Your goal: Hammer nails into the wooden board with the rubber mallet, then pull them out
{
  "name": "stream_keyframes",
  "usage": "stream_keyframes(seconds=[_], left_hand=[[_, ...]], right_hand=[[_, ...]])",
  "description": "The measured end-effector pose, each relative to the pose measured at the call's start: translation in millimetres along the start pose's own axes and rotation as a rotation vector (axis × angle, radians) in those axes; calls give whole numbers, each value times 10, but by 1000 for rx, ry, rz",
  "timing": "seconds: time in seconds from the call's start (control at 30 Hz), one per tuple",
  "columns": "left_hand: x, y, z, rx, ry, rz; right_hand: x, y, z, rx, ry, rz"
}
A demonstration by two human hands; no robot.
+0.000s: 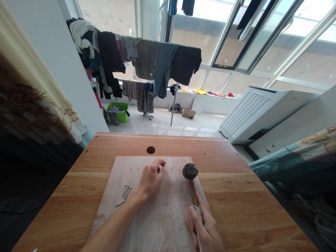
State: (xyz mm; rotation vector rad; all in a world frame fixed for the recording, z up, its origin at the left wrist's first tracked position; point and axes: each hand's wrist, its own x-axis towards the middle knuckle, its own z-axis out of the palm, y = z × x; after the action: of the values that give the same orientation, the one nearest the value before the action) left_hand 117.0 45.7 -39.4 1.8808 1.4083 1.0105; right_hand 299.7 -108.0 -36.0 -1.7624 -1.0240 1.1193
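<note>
A mallet (190, 171) with a black head and a wooden handle is gripped in my right hand (203, 225), its head raised toward the board's far right corner. My left hand (152, 176) is over the far middle of a worn wooden board (157, 224), thumb and forefinger pinched together; whatever is between them is too small or hidden. To its right, two thin nails (172, 168) seem to stand in the board near the mallet head. Several loose nails (127, 191) lie on the board left of my left forearm. Small dark marks dot the far left part.
The board rests on a wooden table (246, 196) with a round hole (150, 150) near its far edge. Curtains hang at both sides. Beyond are a clothes rack (173, 105) with laundry, a green basket (122, 113) and a white cabinet (259, 108).
</note>
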Motion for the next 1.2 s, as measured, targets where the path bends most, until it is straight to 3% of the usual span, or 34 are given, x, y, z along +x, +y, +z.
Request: stream_keyframes(seconds=[0.33, 0.5, 0.7, 1.2], left_hand=[[-13, 29, -9, 30, -43, -7], [2, 16, 4, 11, -40, -47], [-11, 26, -1, -16, -33, -30], [0, 53, -18, 78, -50, -71]], right_hand=[[17, -92, -69, 81, -92, -17], [-24, -319, 73, 198, -186, 12], [17, -550, 258, 140, -292, -13], [12, -485, 471, 158, -238, -14]])
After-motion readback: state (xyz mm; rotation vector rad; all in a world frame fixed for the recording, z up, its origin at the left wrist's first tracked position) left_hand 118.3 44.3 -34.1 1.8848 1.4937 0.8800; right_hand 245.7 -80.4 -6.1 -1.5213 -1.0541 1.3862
